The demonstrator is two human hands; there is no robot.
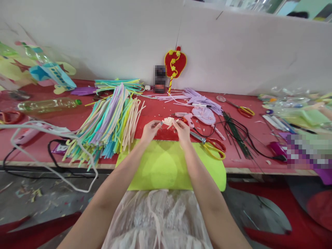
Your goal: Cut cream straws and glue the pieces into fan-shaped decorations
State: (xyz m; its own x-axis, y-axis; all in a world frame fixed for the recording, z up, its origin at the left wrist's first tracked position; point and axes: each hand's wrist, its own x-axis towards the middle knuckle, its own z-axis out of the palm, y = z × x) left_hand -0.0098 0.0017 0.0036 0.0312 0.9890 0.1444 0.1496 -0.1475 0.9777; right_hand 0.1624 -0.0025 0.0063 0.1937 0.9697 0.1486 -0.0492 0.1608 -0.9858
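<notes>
Between my hands is a small cream pipe cleaner [168, 121] bent into tight loops. My left hand [152, 130] pinches its left end with closed fingers. On the other end, my right hand [182, 130] is closed too, with a short straight bit showing by the fingertips. Below them a yellow-green sheet [158, 166] covers the table's front edge. Scissors with red and yellow handles [214, 148] lie just right of my right hand. Behind it is a pink and white glue gun [187, 118]. A large heap of pastel pipe cleaners [106, 121] lies left of my left hand.
A red fan-shaped ornament with yellow flowers [175, 64] stands against the wall. Lilac pipe cleaners [199, 98], dark green stems [236, 136] and another pair of scissors [245, 111] lie to the right. A plastic bottle [49, 104] and white cable [54, 173] are at left.
</notes>
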